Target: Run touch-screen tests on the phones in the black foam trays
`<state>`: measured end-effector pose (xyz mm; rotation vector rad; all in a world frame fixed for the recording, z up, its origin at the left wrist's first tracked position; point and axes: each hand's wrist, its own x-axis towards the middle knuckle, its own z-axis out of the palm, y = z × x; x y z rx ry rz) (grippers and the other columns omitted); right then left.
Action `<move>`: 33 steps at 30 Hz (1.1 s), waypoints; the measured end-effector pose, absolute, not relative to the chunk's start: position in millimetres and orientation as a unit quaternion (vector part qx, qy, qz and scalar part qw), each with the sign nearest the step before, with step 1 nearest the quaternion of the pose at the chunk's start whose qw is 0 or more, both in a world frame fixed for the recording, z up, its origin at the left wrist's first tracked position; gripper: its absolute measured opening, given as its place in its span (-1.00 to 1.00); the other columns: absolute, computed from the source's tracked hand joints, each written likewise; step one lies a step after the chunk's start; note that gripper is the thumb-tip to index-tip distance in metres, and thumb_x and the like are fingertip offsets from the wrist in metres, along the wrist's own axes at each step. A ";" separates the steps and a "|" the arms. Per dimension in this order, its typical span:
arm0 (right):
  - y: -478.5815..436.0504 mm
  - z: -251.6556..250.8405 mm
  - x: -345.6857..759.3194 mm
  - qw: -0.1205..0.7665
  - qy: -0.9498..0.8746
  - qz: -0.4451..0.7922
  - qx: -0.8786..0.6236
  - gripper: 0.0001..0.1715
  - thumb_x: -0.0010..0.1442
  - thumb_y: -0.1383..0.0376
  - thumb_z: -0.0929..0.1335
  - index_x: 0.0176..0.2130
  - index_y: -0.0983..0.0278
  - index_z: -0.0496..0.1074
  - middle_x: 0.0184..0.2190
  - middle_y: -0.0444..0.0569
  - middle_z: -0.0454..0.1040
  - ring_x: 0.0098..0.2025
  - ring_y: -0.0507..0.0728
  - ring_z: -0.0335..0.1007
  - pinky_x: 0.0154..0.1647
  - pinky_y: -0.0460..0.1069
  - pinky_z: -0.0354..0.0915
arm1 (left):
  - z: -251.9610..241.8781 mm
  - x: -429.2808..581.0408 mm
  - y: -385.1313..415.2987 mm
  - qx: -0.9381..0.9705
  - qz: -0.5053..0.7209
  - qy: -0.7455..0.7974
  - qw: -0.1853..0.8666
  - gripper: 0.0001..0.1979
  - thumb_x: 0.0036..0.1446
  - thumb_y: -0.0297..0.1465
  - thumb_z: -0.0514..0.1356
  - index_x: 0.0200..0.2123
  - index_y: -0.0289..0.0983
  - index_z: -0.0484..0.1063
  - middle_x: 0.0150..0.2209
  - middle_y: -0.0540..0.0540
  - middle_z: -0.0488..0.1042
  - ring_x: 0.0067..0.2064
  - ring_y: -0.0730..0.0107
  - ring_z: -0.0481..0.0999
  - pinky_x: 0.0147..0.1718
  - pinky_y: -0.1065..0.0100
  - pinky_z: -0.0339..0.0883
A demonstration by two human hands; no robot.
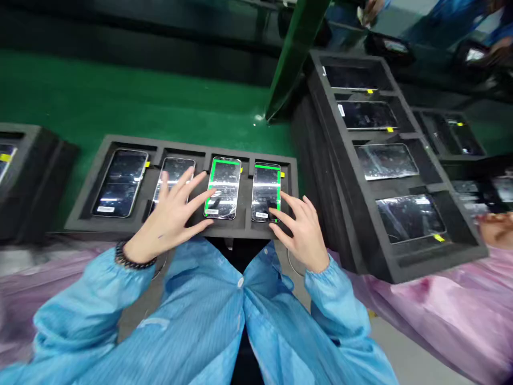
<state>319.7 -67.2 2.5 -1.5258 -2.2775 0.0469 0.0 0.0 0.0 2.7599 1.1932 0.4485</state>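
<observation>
In front of me lies a black foam tray [185, 230] with several smartphones in its slots. My left hand [176, 211], fingers spread, is over the second phone [179, 164], hiding much of it, and reaches to the edge of the third phone [227, 184]. That phone shows a green line along its top and left. The fourth phone [265, 187] has green along its top and right side, and my right hand [300, 227] has its fingers at that screen's lower right. Dark is the screen of the leftmost phone [121, 179]. Neither hand grips anything.
A tall stack of black foam trays [363, 214] with phones stands on the right, another stack [30, 187] on the left. A green post [294, 53] rises behind the tray from the green table [168, 101]. People in pink sleeves [452, 305] sit on both sides.
</observation>
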 end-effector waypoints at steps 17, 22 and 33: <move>-91.7 -8.4 328.3 0.143 -0.791 0.026 -0.595 -0.66 0.42 0.20 0.30 0.01 0.25 0.59 0.31 0.18 0.35 0.25 0.32 0.34 0.35 0.38 0.21 | -12.7 -25.1 -46.2 0.882 0.187 0.426 0.079 -0.65 0.38 -0.44 0.06 0.16 -0.26 0.47 0.43 -0.33 0.11 0.49 -0.23 -0.05 0.38 -0.42 -0.36; -95.1 -5.4 328.8 0.147 -0.798 0.028 -0.584 -0.67 0.42 0.22 0.29 -0.04 0.25 0.62 0.29 0.18 0.39 0.25 0.30 0.36 0.35 0.36 0.22 | -15.4 -24.0 -46.2 0.885 0.179 0.422 0.080 -0.65 0.38 -0.43 0.06 0.16 -0.25 0.47 0.44 -0.31 0.10 0.50 -0.21 -0.07 0.38 -0.42 -0.37; -88.0 -8.2 321.8 0.146 -0.816 0.040 -0.558 -0.65 0.43 0.21 0.27 -0.01 0.27 0.59 0.29 0.22 0.37 0.24 0.31 0.35 0.34 0.37 0.22 | -17.0 -22.9 -47.2 0.887 0.173 0.422 0.070 -0.64 0.40 -0.42 0.03 0.16 -0.26 0.48 0.44 -0.33 0.07 0.51 -0.19 -0.11 0.37 -0.44 -0.39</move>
